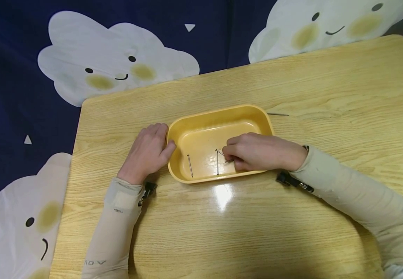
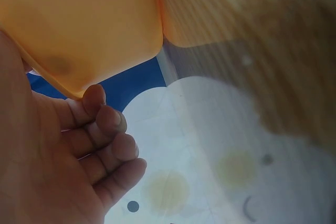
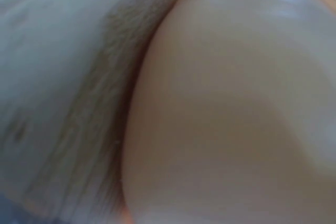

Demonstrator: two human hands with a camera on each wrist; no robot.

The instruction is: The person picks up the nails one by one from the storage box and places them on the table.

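A yellow plastic tub (image 1: pixel 208 135) sits on the table. My left hand (image 1: pixel 149 149) holds its left end, thumb over the rim and fingers along the outside; in the left wrist view, the curled fingers of the left hand (image 2: pixel 86 140) lie by the tub wall (image 2: pixel 94 19). My right hand (image 1: pixel 254 151) reaches inside at the right, fingers curled down around a thin metal nail (image 1: pixel 228 161) whose end pokes out. Just left of it one nail (image 1: pixel 217 162) lies on the tub floor, another nail (image 1: pixel 219 152) runs partly under the fingers, and a separate nail (image 1: pixel 190 166) lies farther left.
One more nail (image 1: pixel 278 114) lies on the wooden table (image 1: pixel 222 232) just beyond the tub's back right corner. A dark blue cloth (image 1: pixel 219 35) with white clouds hangs behind the table and along its left side. The tub's outer wall (image 3: pixel 226 114) fills much of the right wrist view.
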